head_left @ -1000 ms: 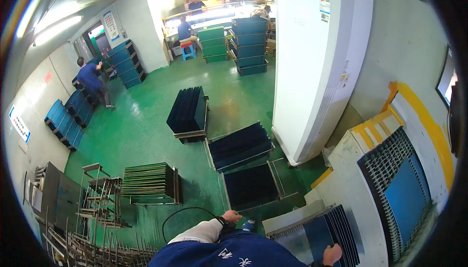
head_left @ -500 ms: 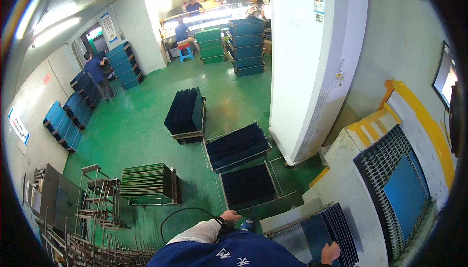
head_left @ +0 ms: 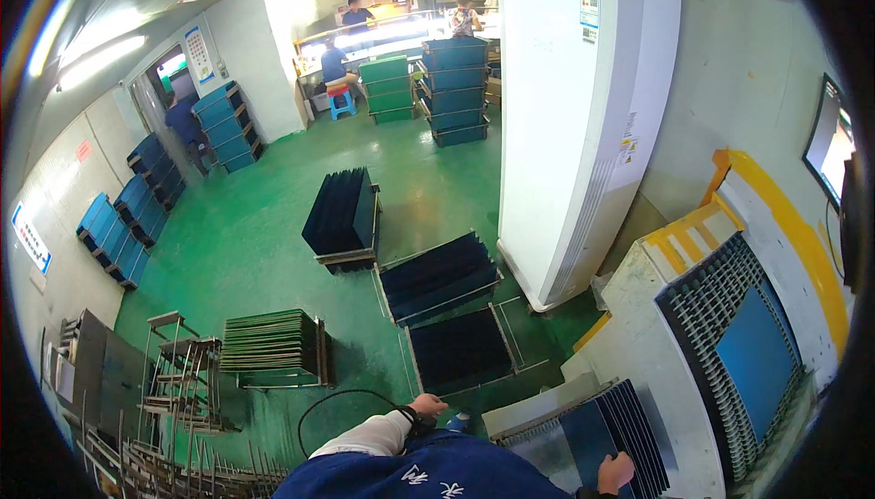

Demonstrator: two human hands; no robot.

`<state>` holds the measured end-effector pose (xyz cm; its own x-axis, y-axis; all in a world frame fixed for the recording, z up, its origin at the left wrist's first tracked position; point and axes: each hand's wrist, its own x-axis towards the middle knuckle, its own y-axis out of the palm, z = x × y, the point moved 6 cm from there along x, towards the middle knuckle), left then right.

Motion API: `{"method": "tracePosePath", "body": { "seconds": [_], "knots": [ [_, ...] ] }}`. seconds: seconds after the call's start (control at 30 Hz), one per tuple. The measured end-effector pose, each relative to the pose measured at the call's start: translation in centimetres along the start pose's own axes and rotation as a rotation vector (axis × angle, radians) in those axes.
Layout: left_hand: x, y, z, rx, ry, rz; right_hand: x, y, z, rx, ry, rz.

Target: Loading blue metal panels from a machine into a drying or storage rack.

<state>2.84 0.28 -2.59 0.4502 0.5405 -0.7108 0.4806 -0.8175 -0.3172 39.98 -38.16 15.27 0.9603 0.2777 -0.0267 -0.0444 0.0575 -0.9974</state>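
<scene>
The blue panels [head_left: 581, 435], standing on edge at lower right, look light, stiff and scratchable, best held by their edges; the right hand [head_left: 616, 473] curls at them, grip unclear; the left hand [head_left: 427, 405], visibly holding nothing, is bent, openness unclear.

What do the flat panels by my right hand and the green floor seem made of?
Flat dark blue panels: perhaps coated board or plastic, smooth, thin and evenly coloured; core can't be told. Glossy green floor: probably paint or resin, judging by its bright reflections.
</scene>
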Motion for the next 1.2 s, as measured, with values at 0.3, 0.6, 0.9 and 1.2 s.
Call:
{"method": "tracePosePath", "body": {
  "seconds": [0.3, 0.6, 0.9, 1.2],
  "knots": [
    [0.7, -0.1, 0.6, 0.003, -0.009, 0.015, 0.2, 0.9, -0.4, 0.006, -0.053, -0.036],
    [1.5, 0.0, 1.3, 0.008, -0.013, 0.023, 0.2, 1.2, -0.6, 0.016, -0.043, -0.053],
    [0.8, -0.1, 0.8, 0.039, -0.028, 0.018, 0.4, 1.4, -0.6, -0.01, -0.03, -0.042],
    [1.0, 0.0, 0.9, -0.004, -0.005, 0.036, 0.3, 1.1, -0.6, 0.028, -0.037, -0.054]
  ]
}}
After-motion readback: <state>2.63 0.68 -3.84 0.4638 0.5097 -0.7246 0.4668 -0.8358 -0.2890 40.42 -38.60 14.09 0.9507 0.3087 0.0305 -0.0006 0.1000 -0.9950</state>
